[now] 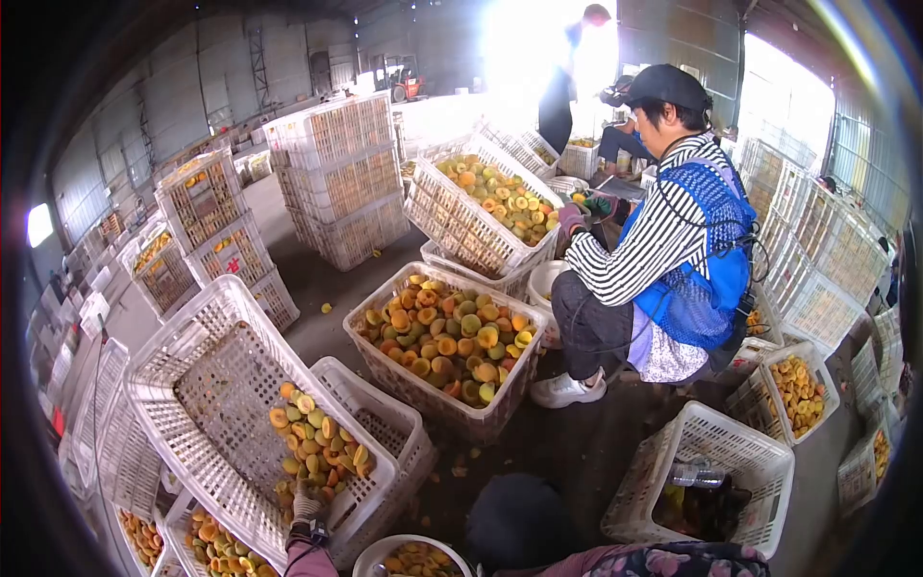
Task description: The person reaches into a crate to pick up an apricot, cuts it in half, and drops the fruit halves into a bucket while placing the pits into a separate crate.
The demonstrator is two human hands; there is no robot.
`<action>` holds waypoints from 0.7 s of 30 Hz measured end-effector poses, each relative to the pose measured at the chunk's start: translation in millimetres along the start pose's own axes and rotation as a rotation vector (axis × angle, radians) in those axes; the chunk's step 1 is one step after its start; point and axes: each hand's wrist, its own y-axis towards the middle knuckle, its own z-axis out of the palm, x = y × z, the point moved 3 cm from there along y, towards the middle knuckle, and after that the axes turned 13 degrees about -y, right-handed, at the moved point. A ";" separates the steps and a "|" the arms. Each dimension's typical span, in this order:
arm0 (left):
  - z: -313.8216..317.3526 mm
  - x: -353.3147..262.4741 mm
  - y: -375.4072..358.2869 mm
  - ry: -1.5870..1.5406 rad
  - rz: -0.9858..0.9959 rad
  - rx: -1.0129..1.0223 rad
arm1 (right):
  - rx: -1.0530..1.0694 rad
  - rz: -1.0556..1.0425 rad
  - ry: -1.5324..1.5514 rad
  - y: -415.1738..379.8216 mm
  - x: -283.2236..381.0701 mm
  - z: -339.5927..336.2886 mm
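Fruit (322, 444) looks light, softish, prob. slippery where cut & easily bruised; I'd cup each by its skin sides. Orange-yellow w/ greenish skins, heaped at low end of tilted white crate (221, 399). L hand (308, 507), gloved, is at pile's edge; can't tell its grip. R hand's out of view.

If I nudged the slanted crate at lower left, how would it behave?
The slanted white crate would probably keep its shape, as it looks like moulded lattice plastic. Fruit halves bunched at one end likely make that end heavier. Resting aslant on another crate, it might slide or tip.
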 end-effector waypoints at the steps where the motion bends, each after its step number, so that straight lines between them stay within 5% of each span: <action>1: 23.0 -0.2 -20.9 0.118 0.023 -0.054 | 0.007 0.022 0.233 -7.7 42.4 -49.0; 2: 68.0 -5.3 -56.4 0.237 0.040 -0.111 | 0.129 0.056 0.544 -35.7 99.3 -102.2; 5: 151.7 -16.2 -101.8 0.600 0.658 0.336 | 0.939 0.045 1.503 -204.5 291.7 -263.5; 6: 181.0 -24.6 -101.6 0.828 0.638 0.368 | 1.248 0.047 1.715 -267.8 345.0 -322.2; 7: 205.4 -23.0 -143.8 0.201 0.433 0.255 | 1.478 0.108 1.834 -320.0 380.6 -376.1; 8: 189.3 -19.1 -142.5 0.723 0.450 0.052 | 1.623 0.216 1.883 -352.7 397.6 -411.8; 10: 249.5 -18.3 -224.5 0.784 0.464 0.020 | 1.709 0.491 1.831 -376.0 402.7 -417.6; 12: 269.6 -3.3 -265.0 0.838 0.748 0.114 | 1.705 0.748 1.805 -383.2 408.7 -408.0; 14: 239.9 29.5 -268.8 0.443 0.531 0.157 | 1.722 1.058 1.909 -385.3 412.7 -407.0; 16: 266.2 20.9 -319.6 0.470 0.541 0.166 | 1.864 0.783 1.771 -394.4 410.2 -410.7; 18: 269.9 20.5 -344.3 -0.177 0.421 0.299 | 1.868 0.791 1.823 -400.5 410.0 -414.9; 21: 265.0 27.8 -347.9 -0.353 0.334 0.171 | 1.944 0.740 1.733 -401.0 406.5 -419.0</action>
